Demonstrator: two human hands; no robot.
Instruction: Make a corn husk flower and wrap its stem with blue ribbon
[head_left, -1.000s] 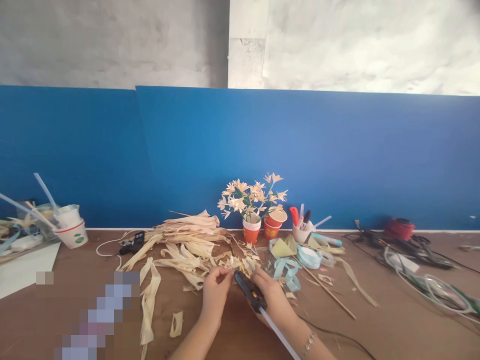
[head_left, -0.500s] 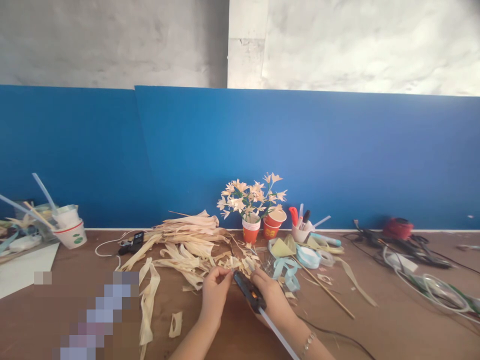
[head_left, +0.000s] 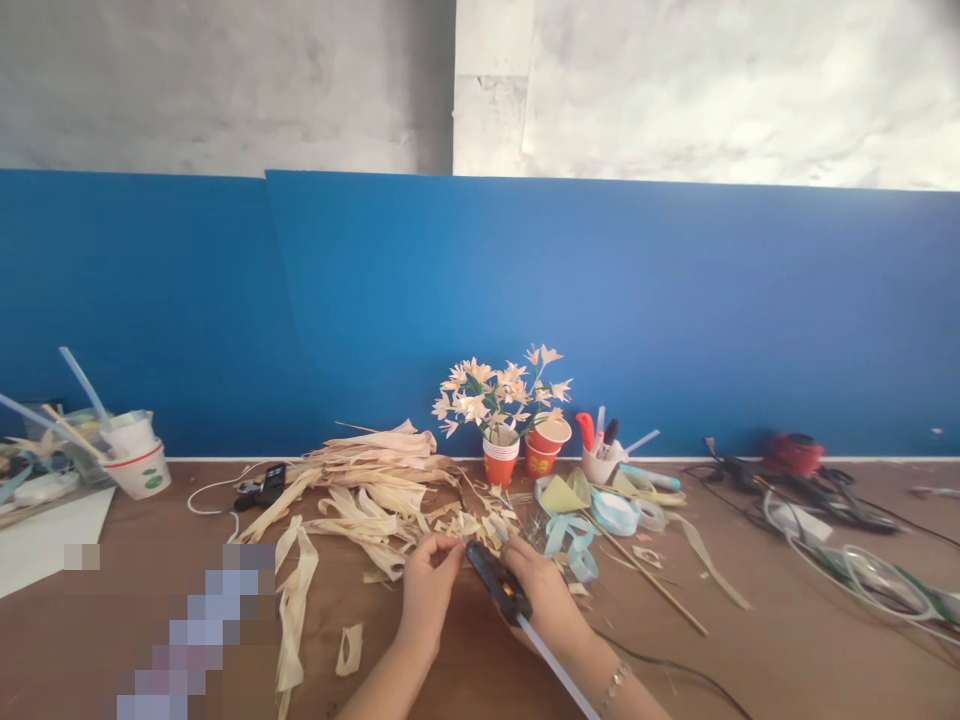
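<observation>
A black hot glue gun point(head_left: 496, 585) with a long translucent glue stick point(head_left: 556, 664) out of its back is gripped in my right hand point(head_left: 544, 590). Its nozzle end points at the fingertips of my left hand point(head_left: 431, 575), which are pinched together. Whatever lies between those fingertips is too small to make out. Just beyond both hands are scraps of dried husk point(head_left: 457, 522). A pile of pale dried husks point(head_left: 375, 470) spreads behind my left hand. Pale husk flowers point(head_left: 480, 390) on green stems stand in stacked paper cups point(head_left: 500, 462) at the back.
Right of the hands lie a light blue ribbon roll point(head_left: 616, 512), a thin stick point(head_left: 652, 580) and a white cup of pens point(head_left: 600, 466). Cables point(head_left: 870, 580) sprawl at far right. Left are a paper cup point(head_left: 142, 470) and a small black device point(head_left: 271, 486). A blue partition point(head_left: 600, 300) rises behind.
Both hands and the glue gun hold nearly the same pose. The whole view has shifted very slightly; nothing on the table has visibly moved.
</observation>
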